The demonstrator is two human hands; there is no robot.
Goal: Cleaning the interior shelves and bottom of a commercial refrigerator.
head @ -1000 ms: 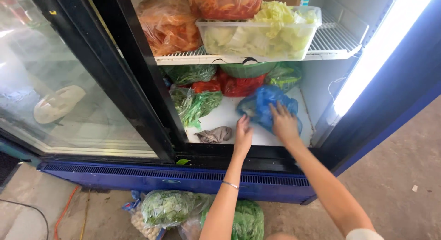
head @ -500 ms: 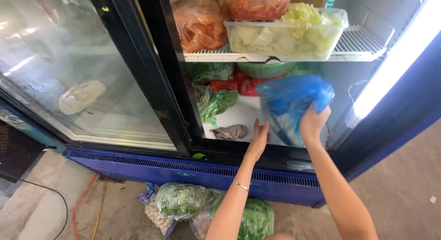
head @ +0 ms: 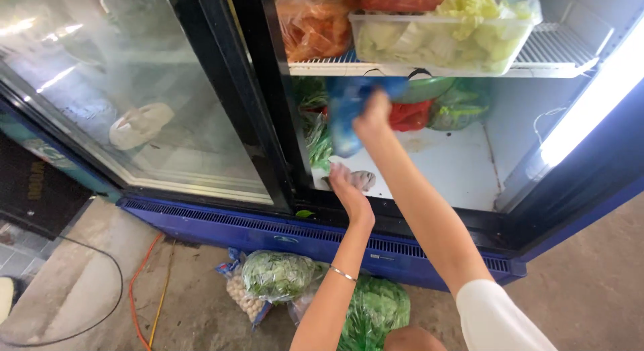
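Right hand (head: 373, 116) grips a blue bag (head: 349, 113), lifted inside the open fridge (head: 469, 170) just under the wire shelf (head: 557, 52). Left hand (head: 347, 190) rests open on the fridge's lower edge, beside a grey bag (head: 362, 180).

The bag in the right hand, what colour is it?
Blue; the bag shows in the head view.

Right hand (head: 373, 116) grip on blue bag (head: 345, 119), open fridge (head: 429, 257)
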